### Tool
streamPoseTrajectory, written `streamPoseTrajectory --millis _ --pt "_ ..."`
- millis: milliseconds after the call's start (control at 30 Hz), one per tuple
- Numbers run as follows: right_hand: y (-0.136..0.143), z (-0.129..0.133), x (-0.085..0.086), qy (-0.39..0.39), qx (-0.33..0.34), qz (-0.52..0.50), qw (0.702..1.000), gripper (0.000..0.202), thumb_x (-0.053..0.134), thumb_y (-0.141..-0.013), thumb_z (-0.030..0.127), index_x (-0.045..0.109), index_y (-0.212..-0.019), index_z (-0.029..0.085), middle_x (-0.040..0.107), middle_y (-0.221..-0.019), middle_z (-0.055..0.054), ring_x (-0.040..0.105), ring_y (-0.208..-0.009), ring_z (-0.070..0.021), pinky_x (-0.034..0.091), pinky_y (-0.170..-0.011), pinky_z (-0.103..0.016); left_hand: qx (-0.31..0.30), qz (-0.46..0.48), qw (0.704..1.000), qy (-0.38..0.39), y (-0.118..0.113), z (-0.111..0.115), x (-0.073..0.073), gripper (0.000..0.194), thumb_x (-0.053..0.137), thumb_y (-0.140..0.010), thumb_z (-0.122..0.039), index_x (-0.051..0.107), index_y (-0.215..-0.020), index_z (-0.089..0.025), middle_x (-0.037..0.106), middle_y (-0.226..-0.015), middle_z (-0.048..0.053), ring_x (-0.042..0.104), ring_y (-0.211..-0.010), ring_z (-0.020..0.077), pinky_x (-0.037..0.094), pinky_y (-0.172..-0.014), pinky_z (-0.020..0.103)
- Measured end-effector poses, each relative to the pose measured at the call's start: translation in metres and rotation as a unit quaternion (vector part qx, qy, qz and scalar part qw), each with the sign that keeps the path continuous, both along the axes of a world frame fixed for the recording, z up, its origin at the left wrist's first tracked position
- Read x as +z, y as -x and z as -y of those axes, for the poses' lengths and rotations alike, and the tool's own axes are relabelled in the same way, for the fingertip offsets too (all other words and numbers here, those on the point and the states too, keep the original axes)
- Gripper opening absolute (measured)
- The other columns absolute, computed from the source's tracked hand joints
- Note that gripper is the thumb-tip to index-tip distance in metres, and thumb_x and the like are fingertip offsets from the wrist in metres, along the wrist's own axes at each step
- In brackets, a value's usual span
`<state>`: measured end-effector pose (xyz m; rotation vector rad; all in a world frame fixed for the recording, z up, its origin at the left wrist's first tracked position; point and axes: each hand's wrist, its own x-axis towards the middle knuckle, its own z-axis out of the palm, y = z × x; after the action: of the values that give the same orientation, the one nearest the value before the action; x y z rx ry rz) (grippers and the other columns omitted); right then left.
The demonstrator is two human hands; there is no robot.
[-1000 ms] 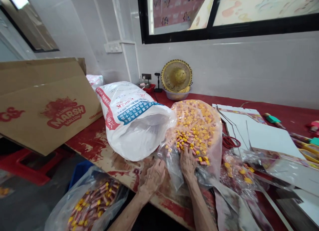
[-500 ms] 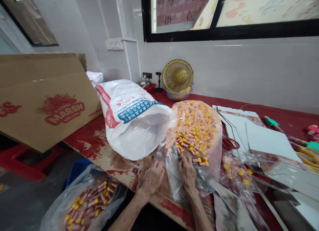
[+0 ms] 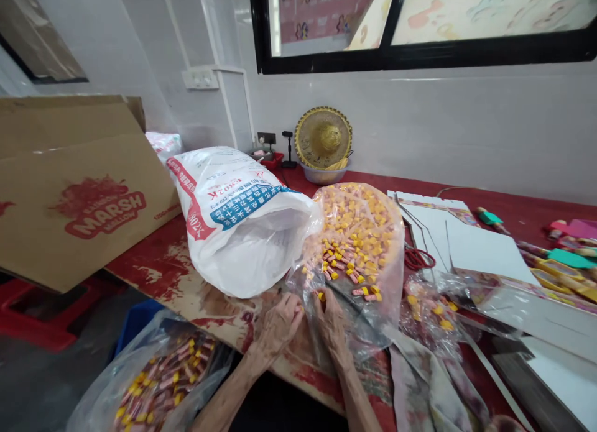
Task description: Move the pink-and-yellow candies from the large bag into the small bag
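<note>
A clear plastic bag (image 3: pixel 394 276) lies open on the table, full of small pink pieces with yellow ends. At its mouth my right hand (image 3: pixel 332 320) pinches one such pink-and-yellow piece (image 3: pixel 321 297) between thumb and fingers. My left hand (image 3: pixel 278 323) is just left of it, fingers curled and pressed together; whatever is in them is too small or hidden to name. Behind the left hand, a white printed sack (image 3: pixel 247 233) rests on its side, its mouth facing me. Below the table edge, at lower left, a second clear bag (image 3: pixel 100 382) holds more of the same pieces.
A large cardboard box (image 3: pixel 41 171) stands at left above a red stool (image 3: pixel 41 323). To the right are white card sheets (image 3: pixel 494 245), red-handled scissors (image 3: pixel 417 259), crumpled plastic (image 3: pixel 489 301) and a stained cloth (image 3: pixel 433 376). A straw hat (image 3: pixel 324 138) leans in a basin (image 3: pixel 321 176) at the back.
My right hand has drawn back left from the loose pieces, now with one in its fingers. The left hand stays nearly in place. The whole view has shifted slightly.
</note>
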<state>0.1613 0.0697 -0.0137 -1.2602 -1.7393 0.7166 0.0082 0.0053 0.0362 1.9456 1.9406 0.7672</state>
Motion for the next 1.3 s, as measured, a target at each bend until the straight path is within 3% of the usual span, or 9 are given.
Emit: streamPoseTrajectory --millis 133,300,433,533,633,733,933,1100,1300 --pt "-0.001 -0.004 -0.009 -0.021 -0.013 -0.029 0.999 0.047 0.04 -0.107 0.053 0.073 -0.113 0.019 0.076 -0.102 -0.01 0.072 -0.091 -0.0234 0.058 -0.084 -0.035 0.018 -0.053 0.998 -0.031 -0.003 -0.005 0.011 0.017 0.046 -0.105 -0.024 0.063 -0.104 -0.023 0.068 -0.108 0.005 0.07 -0.095 0.0182 0.052 -0.074 0.026" --pt "-0.002 -0.005 -0.014 -0.048 -0.019 -0.024 0.998 0.044 0.042 -0.108 0.046 0.074 -0.125 0.022 0.073 -0.108 -0.01 0.071 -0.096 -0.023 0.057 -0.086 -0.035 0.021 -0.126 0.991 0.05 -0.01 -0.009 0.002 0.013 0.053 -0.1 -0.016 0.063 -0.105 -0.022 0.07 -0.111 0.007 0.071 -0.091 0.0192 0.053 -0.071 0.026" --pt "-0.005 -0.004 -0.012 -0.05 -0.01 -0.018 0.999 0.042 0.039 -0.109 0.04 0.072 -0.129 0.021 0.072 -0.109 -0.01 0.07 -0.096 -0.0226 0.057 -0.087 -0.035 -0.018 -0.031 0.998 0.044 -0.002 -0.012 -0.002 0.01 0.055 -0.097 -0.017 0.062 -0.101 -0.023 0.07 -0.105 0.004 0.07 -0.09 0.0175 0.054 -0.076 0.027" --pt "-0.007 -0.005 -0.013 -0.05 -0.006 -0.01 0.999 0.042 0.036 -0.109 0.036 0.07 -0.129 0.022 0.071 -0.106 -0.009 0.07 -0.095 -0.0219 0.056 -0.088 -0.036 0.01 0.055 0.998 0.021 0.006 -0.012 -0.004 0.009 0.055 -0.097 -0.019 0.06 -0.103 -0.023 0.069 -0.097 0.0 0.069 -0.089 0.0165 0.054 -0.08 0.027" --pt "-0.007 -0.006 -0.016 -0.046 -0.003 -0.007 0.999 0.04 0.038 -0.109 0.033 0.07 -0.128 0.02 0.07 -0.107 -0.009 0.069 -0.094 -0.0224 0.056 -0.088 -0.036 0.025 0.018 0.999 0.016 0.01 -0.007 -0.009 0.008 0.057 -0.096 -0.019 0.059 -0.103 -0.023 0.068 -0.1 0.002 0.068 -0.09 0.0181 0.053 -0.08 0.029" --pt "-0.007 -0.006 -0.017 -0.048 -0.004 -0.013 0.999 0.038 0.04 -0.108 0.033 0.071 -0.125 0.019 0.071 -0.107 -0.009 0.069 -0.095 -0.0225 0.055 -0.088 -0.036 -0.014 -0.029 0.999 0.032 0.011 -0.006 -0.011 0.008 0.061 -0.093 -0.018 0.059 -0.099 -0.023 0.067 -0.102 0.003 0.067 -0.091 0.0196 0.052 -0.077 0.029" --pt "-0.006 -0.006 -0.015 -0.054 -0.002 -0.029 0.998 0.037 0.041 -0.108 0.033 0.072 -0.121 0.02 0.072 -0.105 -0.009 0.07 -0.093 -0.0208 0.056 -0.086 -0.033 0.009 0.047 0.998 -0.034 0.01 -0.011 -0.01 0.005 0.056 -0.101 -0.023 0.059 -0.098 -0.023 0.065 -0.096 0.001 0.067 -0.087 0.0166 0.053 -0.081 0.028" --pt "-0.004 -0.011 -0.013 -0.044 -0.015 -0.038 0.998 0.036 0.043 -0.107 0.037 0.073 -0.117 0.02 0.074 -0.105 -0.01 0.071 -0.094 -0.0223 0.056 -0.087 -0.035 0.008 -0.036 0.999 -0.007 0.004 -0.008 -0.009 0.006 0.055 -0.101 -0.021 0.06 -0.101 -0.023 0.064 -0.111 0.004 0.067 -0.089 0.0173 0.052 -0.07 0.027" --pt "0.016 -0.003 -0.012 -0.06 -0.017 -0.076 0.995 0.035 0.046 -0.106 0.036 0.07 -0.126 0.021 0.076 -0.114 -0.011 0.071 -0.099 -0.024 0.057 -0.09 -0.038 0.014 0.083 0.995 -0.048 0.003 -0.007 -0.016 0.011 0.053 -0.102 -0.026 0.06 -0.094 -0.023 0.063 -0.097 0.0 0.069 -0.085 0.0153 0.056 -0.079 0.028"
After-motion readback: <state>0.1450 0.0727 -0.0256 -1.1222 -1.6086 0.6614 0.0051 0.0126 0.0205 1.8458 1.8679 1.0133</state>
